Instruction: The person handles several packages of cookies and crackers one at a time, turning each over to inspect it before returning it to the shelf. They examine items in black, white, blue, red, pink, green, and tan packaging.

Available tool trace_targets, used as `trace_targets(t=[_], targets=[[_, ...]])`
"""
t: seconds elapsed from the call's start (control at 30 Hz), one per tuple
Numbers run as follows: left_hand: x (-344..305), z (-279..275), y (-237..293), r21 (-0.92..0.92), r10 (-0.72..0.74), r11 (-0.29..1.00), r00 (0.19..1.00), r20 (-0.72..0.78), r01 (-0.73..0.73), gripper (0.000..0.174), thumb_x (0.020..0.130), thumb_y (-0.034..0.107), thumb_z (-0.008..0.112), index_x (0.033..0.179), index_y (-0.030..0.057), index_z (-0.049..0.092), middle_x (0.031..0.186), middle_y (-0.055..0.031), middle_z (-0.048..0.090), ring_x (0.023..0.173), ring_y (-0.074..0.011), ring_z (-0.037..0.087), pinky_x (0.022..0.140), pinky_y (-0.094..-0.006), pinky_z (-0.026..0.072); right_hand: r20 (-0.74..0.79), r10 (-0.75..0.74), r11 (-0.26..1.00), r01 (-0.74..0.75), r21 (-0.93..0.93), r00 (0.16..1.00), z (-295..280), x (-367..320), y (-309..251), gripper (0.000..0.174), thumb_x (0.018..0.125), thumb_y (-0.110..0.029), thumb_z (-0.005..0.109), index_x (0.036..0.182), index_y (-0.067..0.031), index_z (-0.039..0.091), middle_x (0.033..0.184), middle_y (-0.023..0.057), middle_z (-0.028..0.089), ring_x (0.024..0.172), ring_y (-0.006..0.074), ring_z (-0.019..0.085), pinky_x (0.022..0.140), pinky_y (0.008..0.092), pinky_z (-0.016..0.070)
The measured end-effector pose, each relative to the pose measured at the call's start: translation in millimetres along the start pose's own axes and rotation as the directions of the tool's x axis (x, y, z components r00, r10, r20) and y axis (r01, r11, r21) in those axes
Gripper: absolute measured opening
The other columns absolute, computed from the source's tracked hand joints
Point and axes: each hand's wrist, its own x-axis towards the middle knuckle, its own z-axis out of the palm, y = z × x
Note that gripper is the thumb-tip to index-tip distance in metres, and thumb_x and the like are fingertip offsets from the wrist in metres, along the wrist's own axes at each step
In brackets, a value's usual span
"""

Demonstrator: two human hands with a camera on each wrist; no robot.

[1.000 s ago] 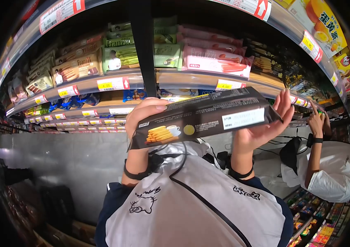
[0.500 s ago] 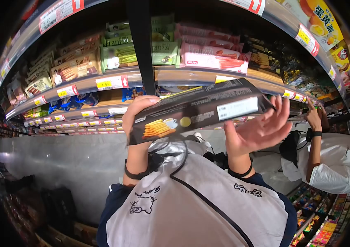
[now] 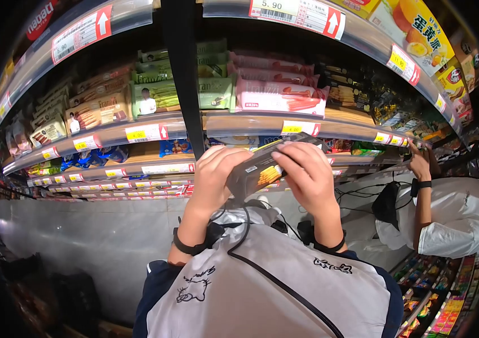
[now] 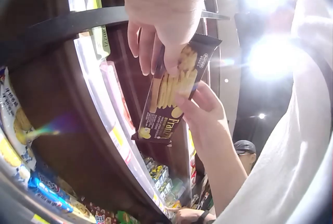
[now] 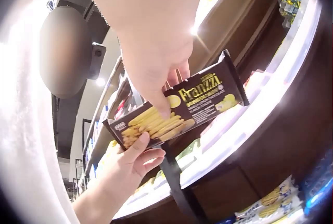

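Observation:
A dark cookie packet labelled Franzzi, pictured with yellow cookie sticks, is held between both hands at chest height in front of the shelves. My left hand grips one end, its thumb lying on the printed face in the left wrist view. Around the middle of the packet, my right hand pinches it, fingers over the upper side. In the right wrist view the printed front of the packet shows, with my right thumb pressed on it and the left hand at the end with the cookie picture.
Shelves ahead carry brown, green, pink and dark cookie packets. Price tags line the shelf edges. At the right another person reaches toward the shelf. A black cable runs down my shirt.
My right hand has gone from spread and loose beside the packet to gripping it. The packet has turned, showing less of its printed side in the head view, and the view has shifted slightly.

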Motion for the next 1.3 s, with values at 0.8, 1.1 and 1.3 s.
trace_targets(t=[0.8,1.1,1.3], targets=[[2,9,-17,-0.015,-0.188,0.982,0.980,0.068,0.190,0.018,0.076,0.006,0.063,0.094,0.0043,0.063,0.090,-0.0106,0.064,0.086,-0.0268,0.060,0.081,-0.0358,0.0439,0.227,0.515,0.850,-0.456,-0.265,0.827,-85,-28,223,0.033,0.074,-0.002,0.062,0.107,-0.0026,0.063,0.106,0.0167,0.061,0.102,0.0330,0.054,0.089,0.0364,0.0411],[3,7,-22,0.059,-0.218,0.974,0.976,0.015,0.217,0.019,0.078,0.009,0.060,0.097,0.0065,0.062,0.108,-0.0102,0.058,0.106,-0.0289,0.052,0.090,-0.0383,0.0402,0.068,0.437,0.895,-0.426,-0.130,0.897,-25,9,156,0.026,0.076,-0.003,0.061,0.103,-0.0049,0.064,0.106,0.0133,0.060,0.091,0.0325,0.057,0.081,0.0368,0.0455],[3,7,-23,0.157,-0.265,0.955,0.961,0.075,0.251,0.036,0.077,0.011,0.061,0.113,0.0108,0.058,0.137,-0.0136,0.038,0.127,-0.0321,0.034,0.103,-0.0416,0.0273,0.128,0.186,0.981,-0.178,-0.075,0.974,29,50,98,0.035,0.074,-0.016,0.067,0.107,-0.0082,0.060,0.103,0.0105,0.059,0.100,0.0306,0.052,0.087,0.0380,0.0397]])
